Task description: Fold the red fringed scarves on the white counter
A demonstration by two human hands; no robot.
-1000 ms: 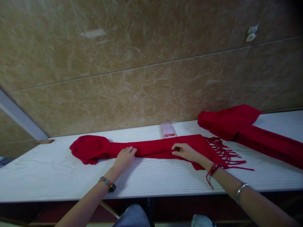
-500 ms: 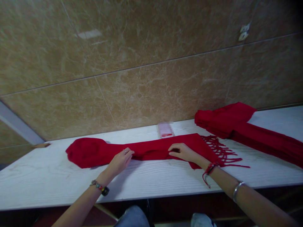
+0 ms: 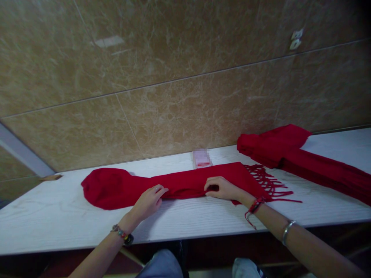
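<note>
One small brown block (image 3: 51, 178) sits at the left end of the white wood-grain counter (image 3: 43, 220), which runs across the lower part of the frame. Two red cloth items lie on it. The first, a long red fabric scarf with a fringe (image 3: 185, 181), stretches from left of centre to right of centre, its left end rounded and bunched. The left hand (image 3: 149, 200), wearing one ring and one beaded bracelet (image 3: 123, 233), touches its near edge; whether the fingers grip it I cannot tell. One pale pink, pixelated packet (image 3: 201, 157) lies just above the scarf near the centre. The right hand (image 3: 224, 189) pinches the near edge between thumb and finger, below one red cord bracelet (image 3: 255, 205) and one silver bangle (image 3: 288, 231). The second item, a folded red cloth (image 3: 319, 172), reaches the right edge.
</note>
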